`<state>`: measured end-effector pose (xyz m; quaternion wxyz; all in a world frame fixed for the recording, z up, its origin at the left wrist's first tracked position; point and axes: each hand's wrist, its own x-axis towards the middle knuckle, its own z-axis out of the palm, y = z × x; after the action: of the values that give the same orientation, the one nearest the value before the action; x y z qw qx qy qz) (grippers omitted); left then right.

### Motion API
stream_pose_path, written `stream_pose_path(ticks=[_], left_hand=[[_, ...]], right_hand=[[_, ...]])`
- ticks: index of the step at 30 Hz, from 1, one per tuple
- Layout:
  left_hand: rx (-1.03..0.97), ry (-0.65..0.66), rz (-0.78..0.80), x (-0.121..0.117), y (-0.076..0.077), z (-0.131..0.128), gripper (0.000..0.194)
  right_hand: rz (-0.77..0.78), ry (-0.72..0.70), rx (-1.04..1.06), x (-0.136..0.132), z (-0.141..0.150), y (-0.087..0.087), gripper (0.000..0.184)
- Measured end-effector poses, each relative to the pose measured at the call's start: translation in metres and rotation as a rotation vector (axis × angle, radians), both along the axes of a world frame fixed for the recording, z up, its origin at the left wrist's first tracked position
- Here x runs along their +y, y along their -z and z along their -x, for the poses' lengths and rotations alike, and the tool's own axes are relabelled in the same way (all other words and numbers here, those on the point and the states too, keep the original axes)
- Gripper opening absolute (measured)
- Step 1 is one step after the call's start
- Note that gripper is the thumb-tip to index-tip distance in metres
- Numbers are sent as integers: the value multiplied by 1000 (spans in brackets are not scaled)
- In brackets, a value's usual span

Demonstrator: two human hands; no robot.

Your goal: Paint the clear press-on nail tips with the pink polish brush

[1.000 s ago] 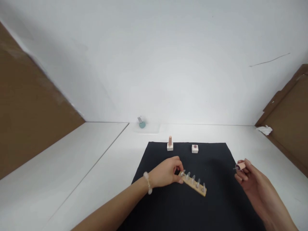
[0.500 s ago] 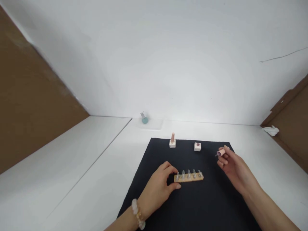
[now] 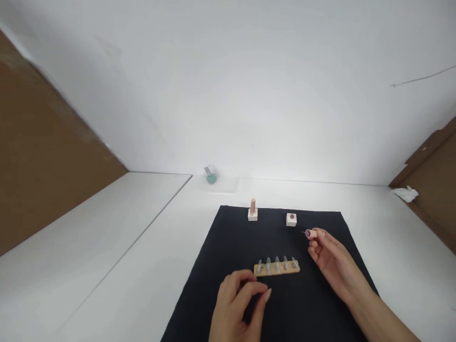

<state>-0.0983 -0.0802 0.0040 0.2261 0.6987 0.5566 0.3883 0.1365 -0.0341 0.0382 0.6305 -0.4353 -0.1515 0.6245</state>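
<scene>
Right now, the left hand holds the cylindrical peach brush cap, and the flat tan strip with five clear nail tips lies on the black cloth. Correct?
Wrong hand: the head view shows the right hand holding the peach brush cap. The tan strip does lie on the black cloth.

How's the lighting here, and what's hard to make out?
Head view: soft light, the white wall greyer toward its top; head view: the clear tray nearly fades into the white table, and the brush of the pink cap is a faint line.

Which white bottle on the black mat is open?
The right bottle, nearer the right hand: its neck is uncovered, while the left bottle wears a pink cap.
</scene>
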Motion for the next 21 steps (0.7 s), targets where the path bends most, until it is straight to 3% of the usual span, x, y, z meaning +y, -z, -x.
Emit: stream_pose_path(ticks=[4, 7, 13, 21], left_hand=[[192, 118, -127, 13, -6, -15, 22], [302, 156, -135, 12, 1, -16, 24], [351, -10, 9, -7, 26, -23, 33], [254, -35, 237, -5, 24, -37, 38]], right_hand=[[-13, 24, 32, 0, -3, 2, 34], [-6, 58, 50, -2, -10, 2, 36], [44, 42, 64, -5, -6, 7, 36], [65, 2, 84, -6, -3, 13, 34]])
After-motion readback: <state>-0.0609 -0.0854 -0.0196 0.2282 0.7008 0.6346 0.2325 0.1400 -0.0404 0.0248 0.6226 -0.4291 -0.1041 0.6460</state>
